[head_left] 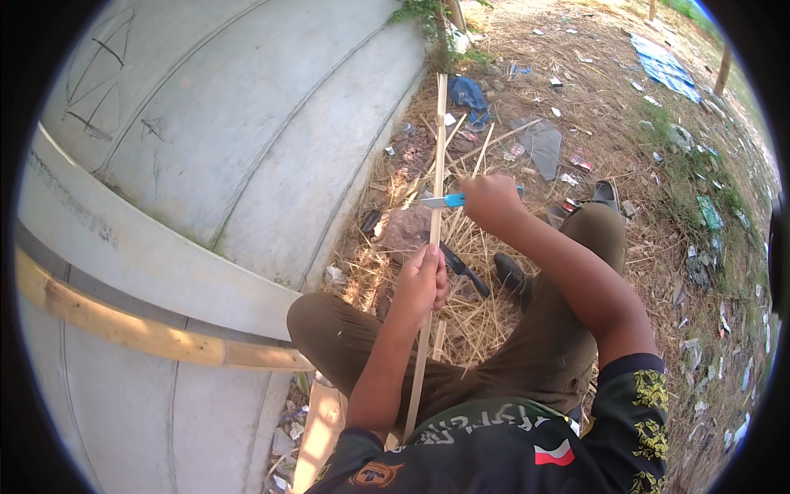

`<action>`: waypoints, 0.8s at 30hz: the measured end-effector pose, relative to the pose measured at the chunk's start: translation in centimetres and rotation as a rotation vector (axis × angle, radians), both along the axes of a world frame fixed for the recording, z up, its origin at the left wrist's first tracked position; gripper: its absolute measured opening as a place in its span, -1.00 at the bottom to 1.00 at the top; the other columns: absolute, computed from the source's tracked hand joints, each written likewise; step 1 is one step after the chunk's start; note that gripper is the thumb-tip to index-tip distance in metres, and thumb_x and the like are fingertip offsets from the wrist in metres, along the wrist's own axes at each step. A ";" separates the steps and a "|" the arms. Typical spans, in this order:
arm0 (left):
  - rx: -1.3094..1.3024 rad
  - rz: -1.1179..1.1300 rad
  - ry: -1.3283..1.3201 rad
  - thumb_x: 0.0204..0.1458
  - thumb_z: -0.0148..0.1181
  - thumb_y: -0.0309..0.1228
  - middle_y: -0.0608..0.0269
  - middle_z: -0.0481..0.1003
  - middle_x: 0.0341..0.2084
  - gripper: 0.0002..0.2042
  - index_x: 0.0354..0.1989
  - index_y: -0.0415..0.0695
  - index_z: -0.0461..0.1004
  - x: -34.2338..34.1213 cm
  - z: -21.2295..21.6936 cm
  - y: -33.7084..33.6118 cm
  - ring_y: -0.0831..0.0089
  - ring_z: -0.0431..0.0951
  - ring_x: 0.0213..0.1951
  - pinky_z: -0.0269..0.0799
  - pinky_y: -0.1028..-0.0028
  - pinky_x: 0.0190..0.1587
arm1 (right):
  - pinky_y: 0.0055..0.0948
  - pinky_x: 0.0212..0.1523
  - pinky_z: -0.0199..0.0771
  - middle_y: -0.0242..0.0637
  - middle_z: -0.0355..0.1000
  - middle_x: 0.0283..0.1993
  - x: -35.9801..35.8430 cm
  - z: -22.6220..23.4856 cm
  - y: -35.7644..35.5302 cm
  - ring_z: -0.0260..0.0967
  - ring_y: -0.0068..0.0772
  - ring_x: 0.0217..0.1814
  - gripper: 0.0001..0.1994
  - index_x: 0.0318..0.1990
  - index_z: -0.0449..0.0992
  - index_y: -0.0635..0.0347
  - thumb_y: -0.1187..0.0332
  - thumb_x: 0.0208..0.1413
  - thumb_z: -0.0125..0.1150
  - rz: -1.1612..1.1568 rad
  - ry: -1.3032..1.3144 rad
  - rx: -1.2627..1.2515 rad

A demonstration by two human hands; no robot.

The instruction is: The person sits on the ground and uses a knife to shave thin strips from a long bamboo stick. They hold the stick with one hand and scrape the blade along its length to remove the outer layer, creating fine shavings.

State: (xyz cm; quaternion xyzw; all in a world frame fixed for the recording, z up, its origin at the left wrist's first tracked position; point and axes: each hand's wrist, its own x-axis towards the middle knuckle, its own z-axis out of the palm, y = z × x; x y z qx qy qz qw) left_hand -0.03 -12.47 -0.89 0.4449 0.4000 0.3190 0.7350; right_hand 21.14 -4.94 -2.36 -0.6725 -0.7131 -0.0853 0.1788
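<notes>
A long thin bamboo strip runs from my chest up past the middle of the view. My left hand grips it about halfway along. My right hand holds a knife with a blue handle, and the blade rests against the strip's right edge above my left hand. My knees in olive trousers frame the strip on both sides. Pale bamboo shavings lie on the ground between my legs.
A large grey concrete ring stands close on my left, with a thick bamboo pole leaning on it. A dark blade tool lies in the shavings. More bamboo strips, blue cloth and scattered litter cover the dry grass.
</notes>
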 end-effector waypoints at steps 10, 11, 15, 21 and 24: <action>0.005 -0.108 0.042 0.42 -0.20 -0.14 0.51 0.05 -0.72 -0.69 -0.36 -0.03 0.20 1.3 1.0 -2.9 0.70 0.00 -0.76 -0.13 0.60 -0.75 | -0.22 -0.31 0.64 -0.15 0.64 -0.28 5.3 3.7 2.7 0.65 -0.11 -0.21 -0.83 -0.32 0.69 0.12 0.39 0.10 0.14 -0.379 0.128 -0.116; 0.004 -0.115 0.046 0.42 -0.20 -0.14 0.51 0.05 -0.72 -0.69 -0.36 -0.04 0.21 0.7 1.1 -2.7 0.70 0.00 -0.76 -0.12 0.60 -0.75 | -0.22 -0.29 0.64 -0.15 0.64 -0.27 5.1 3.4 3.0 0.65 -0.10 -0.20 -0.83 -0.32 0.69 0.12 0.39 0.10 0.14 -0.385 0.121 -0.106; 0.017 -0.149 0.034 0.42 -0.21 -0.14 0.50 0.07 -0.70 -0.69 -0.34 -0.04 0.21 1.4 1.8 -2.7 0.71 0.02 -0.75 -0.10 0.61 -0.75 | -0.19 -0.26 0.63 -0.14 0.64 -0.31 7.0 4.6 3.4 0.64 -0.09 -0.21 -0.83 -0.34 0.69 0.14 0.40 0.09 0.14 -0.460 0.170 0.013; 0.023 -0.156 -0.005 0.42 -0.21 -0.12 0.50 0.08 -0.69 -0.68 -0.35 -0.03 0.21 0.3 1.6 -2.7 0.71 0.02 -0.74 -0.10 0.61 -0.73 | -0.15 -0.34 0.59 -0.13 0.58 -0.45 4.9 4.5 1.8 0.60 -0.07 -0.37 -0.81 -0.36 0.68 0.12 0.26 0.01 0.21 -0.253 0.327 0.013; 0.007 -0.073 -0.013 0.42 -0.21 -0.13 0.51 0.07 -0.69 -0.69 -0.35 -0.03 0.21 -0.6 0.4 -1.4 0.71 0.01 -0.74 -0.11 0.61 -0.74 | -0.15 -0.36 0.58 -0.15 0.56 -0.50 1.9 4.3 -0.8 0.59 -0.08 -0.42 -0.80 -0.40 0.66 0.13 0.22 -0.01 0.23 -0.091 0.104 -0.073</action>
